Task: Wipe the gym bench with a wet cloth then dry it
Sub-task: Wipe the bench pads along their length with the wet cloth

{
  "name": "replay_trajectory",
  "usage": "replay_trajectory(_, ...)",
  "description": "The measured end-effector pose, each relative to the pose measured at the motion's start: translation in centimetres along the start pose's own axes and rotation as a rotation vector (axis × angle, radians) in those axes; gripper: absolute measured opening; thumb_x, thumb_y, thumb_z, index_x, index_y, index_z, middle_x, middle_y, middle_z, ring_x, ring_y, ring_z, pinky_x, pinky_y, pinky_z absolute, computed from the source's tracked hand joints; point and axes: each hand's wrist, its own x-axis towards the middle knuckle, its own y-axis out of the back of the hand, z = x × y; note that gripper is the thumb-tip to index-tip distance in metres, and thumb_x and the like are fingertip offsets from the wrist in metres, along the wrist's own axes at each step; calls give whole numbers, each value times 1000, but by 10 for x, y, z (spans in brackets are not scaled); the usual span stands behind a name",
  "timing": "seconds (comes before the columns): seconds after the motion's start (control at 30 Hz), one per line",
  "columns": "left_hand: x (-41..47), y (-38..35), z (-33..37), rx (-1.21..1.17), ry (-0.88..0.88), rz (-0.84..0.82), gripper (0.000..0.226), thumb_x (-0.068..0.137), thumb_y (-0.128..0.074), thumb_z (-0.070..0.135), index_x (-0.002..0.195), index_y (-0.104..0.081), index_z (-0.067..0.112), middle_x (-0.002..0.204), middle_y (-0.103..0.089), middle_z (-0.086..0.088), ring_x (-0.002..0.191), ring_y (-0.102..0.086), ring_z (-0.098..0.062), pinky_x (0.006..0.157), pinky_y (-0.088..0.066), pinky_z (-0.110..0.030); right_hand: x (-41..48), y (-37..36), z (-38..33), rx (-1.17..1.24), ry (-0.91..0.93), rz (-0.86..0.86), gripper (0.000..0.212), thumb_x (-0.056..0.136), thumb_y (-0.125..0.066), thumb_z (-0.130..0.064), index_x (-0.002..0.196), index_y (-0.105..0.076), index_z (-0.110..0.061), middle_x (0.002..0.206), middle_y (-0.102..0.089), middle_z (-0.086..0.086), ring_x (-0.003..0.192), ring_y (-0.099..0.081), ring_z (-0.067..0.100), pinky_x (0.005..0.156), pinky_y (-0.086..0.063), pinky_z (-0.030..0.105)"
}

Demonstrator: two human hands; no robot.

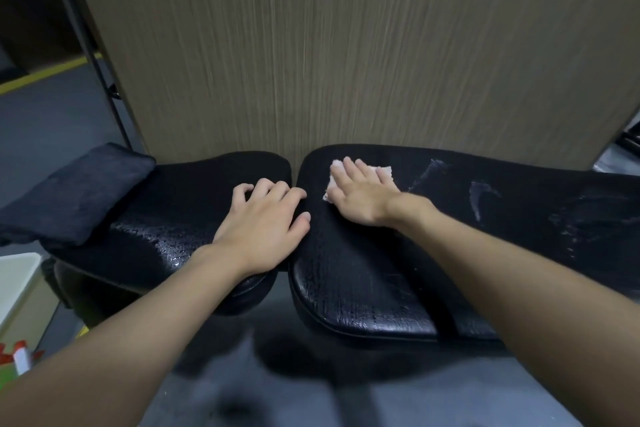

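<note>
The black padded gym bench [363,281] runs across the view in two pads split by a narrow gap. A small white cloth [382,170] lies on the far left corner of the right pad. My right hand [360,194] presses flat on the cloth with straight fingers. My left hand [263,218] rests on the right end of the left pad, its fingers bent over the edge at the gap and holding nothing. Wet streaks [483,194] shine on the right pad further right.
A folded dark blue towel [76,191] lies on the bench's left end. A wood-grain panel [346,45] stands directly behind the bench. A white box [20,288] sits at the lower left on the grey floor.
</note>
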Motion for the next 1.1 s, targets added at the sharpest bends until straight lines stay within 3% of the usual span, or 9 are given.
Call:
replay_trajectory(0.2, -3, 3, 2, -10, 7, -11, 49, 99, -28, 48, 139, -45, 26, 134, -51, 10, 130, -36, -15, 112, -23, -46, -112, -15, -22, -70, 155, 26, 62, 103, -9, -46, 159, 2, -21, 167, 7, 0, 152, 11, 17, 122, 7, 42)
replay_trajectory(0.3, -5, 7, 5, -25, 4, -19, 48, 100, -30, 44, 143, -41, 27, 146, -43, 10, 136, -31, -14, 114, -21, -48, -153, -25, -27, -123, 214, 71, 80, 86, 9, -51, 159, 0, -20, 168, 4, 3, 153, 8, 19, 121, 6, 41)
replay_trajectory(0.43, -2, 14, 11, -87, -2, -112, 47, 101, -30, 37, 148, -29, 35, 157, -28, 12, 143, -25, -12, 116, -12, -58, -181, -25, -26, -86, 251, 49, 65, 100, -6, -48, 159, 0, -21, 167, 8, 2, 152, 14, 19, 121, 9, 45)
replay_trajectory(0.5, 3, 16, 21, -132, 34, -148, 47, 101, -28, 39, 149, -26, 39, 159, -24, 12, 144, -24, -16, 114, -8, -64, -185, -22, -26, -47, 228, 42, 63, 100, -5, -49, 158, -3, -25, 167, 12, 1, 151, 19, 18, 121, 11, 47)
replay_trajectory(0.67, 11, 3, 32, -35, 64, -175, 50, 101, -17, 45, 151, -20, 39, 163, -13, 5, 147, -19, -18, 110, -4, -72, -171, -29, -23, -91, 186, 84, 70, 95, 14, -51, 159, 3, -25, 167, 8, 4, 153, 13, 20, 121, 10, 44)
replay_trajectory(0.87, 10, 1, 30, 7, 46, -163, 52, 100, -16, 46, 152, -17, 39, 164, -12, 5, 147, -18, -17, 110, -5, -71, -110, -15, -4, -34, 115, 31, 59, 104, -15, -47, 159, 1, -31, 167, 8, -3, 152, 13, 12, 122, 9, 43)
replay_trajectory(1.1, 10, -2, 30, 35, 48, -157, 53, 99, -13, 47, 152, -14, 39, 164, -10, 6, 147, -17, -16, 111, -4, -70, -10, 8, 31, -1, -27, 30, 62, 101, -19, -45, 159, -5, -29, 168, 3, 1, 153, 8, 17, 122, 5, 50)
